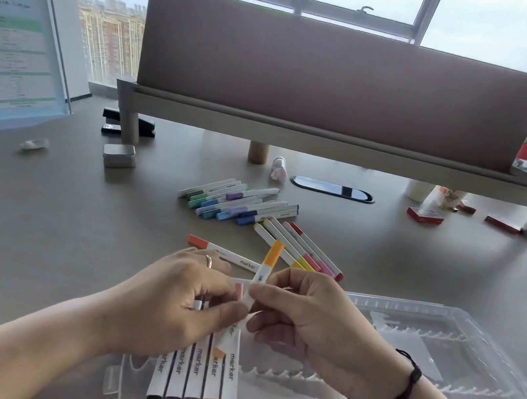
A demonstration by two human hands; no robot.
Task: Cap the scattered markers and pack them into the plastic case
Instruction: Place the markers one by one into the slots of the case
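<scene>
Five capped markers [193,379] lying side by side in the clear plastic case [457,361], both hands meeting above them, right hand [303,312] and left hand [167,298] pinching an orange-capped marker [264,273], more markers [244,203] waiting farther back on the desk [45,216].

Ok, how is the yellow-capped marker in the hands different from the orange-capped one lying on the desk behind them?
The yellow-capped marker is held off the desk, pinched by the left hand and the right hand; the orange-capped marker lies loose on the desk, untouched. The yellow-capped one points steeply up and away; the orange-capped one lies flat, running left to right. Cap colours differ, yellow against orange. Both have white barrels and both are capped.
</scene>
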